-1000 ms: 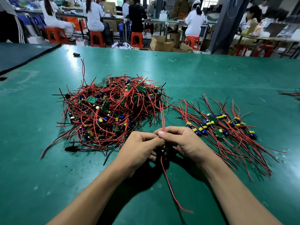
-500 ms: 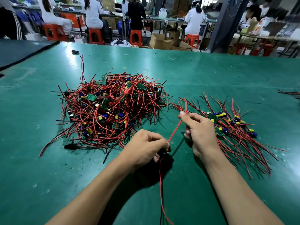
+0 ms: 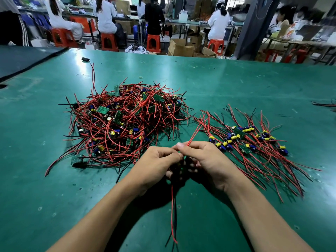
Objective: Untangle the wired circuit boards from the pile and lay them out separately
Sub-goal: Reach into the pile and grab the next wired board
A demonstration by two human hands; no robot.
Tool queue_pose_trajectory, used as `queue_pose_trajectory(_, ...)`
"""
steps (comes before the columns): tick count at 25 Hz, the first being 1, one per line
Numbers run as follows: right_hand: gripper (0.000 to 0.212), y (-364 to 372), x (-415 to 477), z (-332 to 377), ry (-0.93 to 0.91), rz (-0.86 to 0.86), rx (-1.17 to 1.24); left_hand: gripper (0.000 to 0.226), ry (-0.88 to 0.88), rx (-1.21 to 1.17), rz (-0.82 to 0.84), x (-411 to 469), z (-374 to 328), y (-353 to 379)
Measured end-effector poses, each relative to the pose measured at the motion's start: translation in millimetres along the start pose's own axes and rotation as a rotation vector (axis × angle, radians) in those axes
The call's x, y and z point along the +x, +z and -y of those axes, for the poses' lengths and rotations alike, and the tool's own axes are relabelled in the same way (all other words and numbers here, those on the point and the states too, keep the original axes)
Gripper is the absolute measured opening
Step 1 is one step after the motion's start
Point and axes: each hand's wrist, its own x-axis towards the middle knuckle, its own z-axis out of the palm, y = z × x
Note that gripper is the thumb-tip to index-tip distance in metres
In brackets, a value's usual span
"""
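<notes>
A tangled pile (image 3: 125, 122) of small green circuit boards with red and black wires lies on the green table, left of centre. To the right, several separated boards (image 3: 251, 142) lie spread out with their wires fanned. In front of both, my left hand (image 3: 160, 162) and my right hand (image 3: 205, 160) meet and together hold one wired board (image 3: 181, 166), mostly hidden between the fingers. My right thumb and finger pinch its red wire (image 3: 195, 132), which rises up to the right. More red and black wires (image 3: 173, 211) hang down from the hands toward me.
The green table (image 3: 236, 84) stretches far back. A small black object (image 3: 85, 59) lies near its far left edge, and loose wires (image 3: 325, 104) lie at the right edge. A dark mat (image 3: 21, 59) adjoins on the left. People sit at benches behind.
My right hand, which half a second ago had drawn a red wire out up to the right, has come back to meet the left hand. The hanging wires now trail closer toward me.
</notes>
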Motion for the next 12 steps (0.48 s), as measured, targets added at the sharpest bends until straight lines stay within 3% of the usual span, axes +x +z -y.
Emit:
queue_pose_trajectory(3, 0.029, -3, 5, 4, -0.063, -0.181, -0.031, 0.03, 0.005, 0.048, 0.047, -1, -2, -2)
queue_pose_trajectory(7, 0.037, -15, 10, 10, -0.139, -0.403, 0.155, 0.026, -0.002, 0.165, 0.121, -2, -4, -5)
queue_pose_trajectory(12, 0.036, -21, 12, 16, -0.051, -0.419, 0.544, 0.02, -0.01, 0.135, 0.124, 0, -1, -6)
